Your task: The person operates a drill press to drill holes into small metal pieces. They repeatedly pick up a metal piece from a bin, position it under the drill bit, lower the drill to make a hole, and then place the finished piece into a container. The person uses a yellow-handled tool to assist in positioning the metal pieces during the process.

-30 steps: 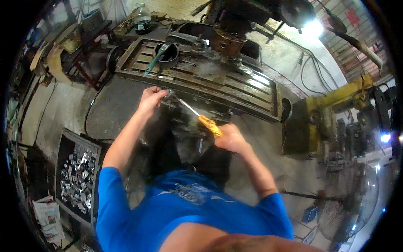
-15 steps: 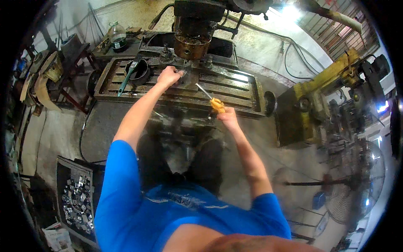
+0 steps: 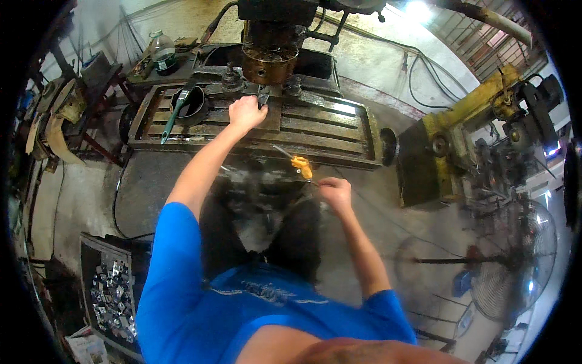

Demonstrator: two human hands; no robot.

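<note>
Now, L fingers [image 3: 254,102] pinch metal pc [image 3: 264,96]; orange tool [image 3: 302,167] nr R fingers [image 3: 325,182], grip unclear.

Left hand [image 3: 245,113] touching dark part [image 3: 263,97] below spindle [image 3: 270,67].

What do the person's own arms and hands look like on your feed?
The left hand and right hand are bare, with no gloves visible. The forearms are uncovered too, with no watch or band that I can see. The sleeves are short and bright blue.

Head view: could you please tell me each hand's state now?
Left hand: apparently holding small metal part.
Right hand: closed; what it holds is unclear.
</note>
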